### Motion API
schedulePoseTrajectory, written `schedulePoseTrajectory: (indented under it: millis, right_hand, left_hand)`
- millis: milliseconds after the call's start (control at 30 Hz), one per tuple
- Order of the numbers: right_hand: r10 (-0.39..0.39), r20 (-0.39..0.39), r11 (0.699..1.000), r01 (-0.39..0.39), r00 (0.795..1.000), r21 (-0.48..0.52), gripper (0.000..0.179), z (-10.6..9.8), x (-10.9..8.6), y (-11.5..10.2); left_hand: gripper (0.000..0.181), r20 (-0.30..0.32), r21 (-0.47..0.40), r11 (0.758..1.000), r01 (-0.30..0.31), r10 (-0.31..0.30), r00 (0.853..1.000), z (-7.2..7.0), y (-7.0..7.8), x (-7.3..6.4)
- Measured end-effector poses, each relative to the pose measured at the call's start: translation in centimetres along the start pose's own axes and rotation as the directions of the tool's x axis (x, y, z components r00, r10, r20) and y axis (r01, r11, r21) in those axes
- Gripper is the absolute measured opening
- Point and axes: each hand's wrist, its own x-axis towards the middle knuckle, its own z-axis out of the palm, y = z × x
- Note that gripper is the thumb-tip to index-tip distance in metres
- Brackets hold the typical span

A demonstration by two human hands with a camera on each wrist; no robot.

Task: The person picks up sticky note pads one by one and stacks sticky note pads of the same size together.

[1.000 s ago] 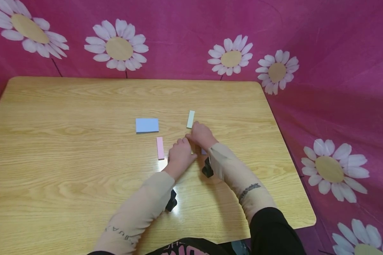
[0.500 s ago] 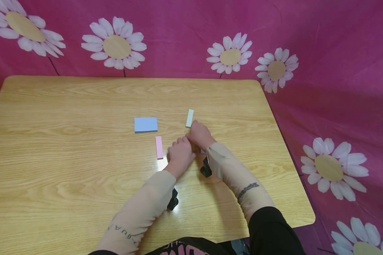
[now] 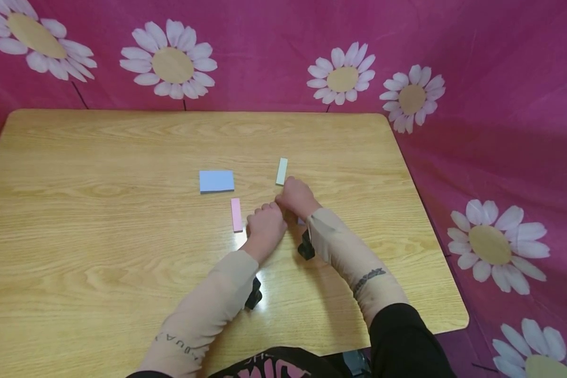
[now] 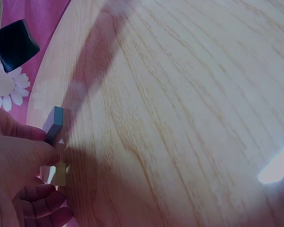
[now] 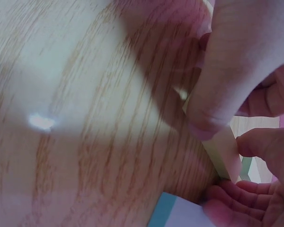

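Observation:
In the head view both hands meet right of the table's middle. In the right wrist view a yellow block (image 5: 221, 150) slants between them, mostly covered from above by the hands. The thumb of my left hand (image 3: 266, 227) lies over its near end, with the other fingers curled behind. My right hand (image 3: 298, 198) pinches the far end with thumb and fingertips. Beside its fingers lies a blue block (image 5: 180, 211), mostly hidden under the right wrist in the head view. A pale green block (image 3: 281, 171) lies just beyond the right hand, and a pink block (image 3: 237, 214) left of the left hand.
A wider light blue block (image 3: 216, 181) lies farther back on the wooden table (image 3: 99, 210). Pink cloth (image 3: 264, 58) with white daisies hangs behind the table and along its right side. Small black cameras (image 3: 253, 294) sit at both wrists.
Both hands stay at nearly the same place. My left thumb, stretched out to the right a second ago, is now drawn in closer to the hand. The blocks on the table lie as before.

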Motion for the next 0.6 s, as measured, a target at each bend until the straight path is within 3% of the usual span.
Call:
schedulePoseTrajectory:
  millis: [333, 600]
  right_hand:
    - [0.0, 0.009, 1.0, 0.0, 1.0, 0.0, 0.031, 0.03, 0.06, 0.06]
    - [0.0, 0.011, 0.999, -0.001, 1.0, 0.035, 0.032, 0.0, -0.11, -0.07]
  left_hand:
    - [0.027, -0.01, 0.002, 1.0, 0.001, -0.001, 1.0, -0.04, 0.13, 0.05]
    - [0.027, 0.04, -0.041, 0.998, 0.056, -0.054, 0.998, -0.31, 0.2, -0.05]
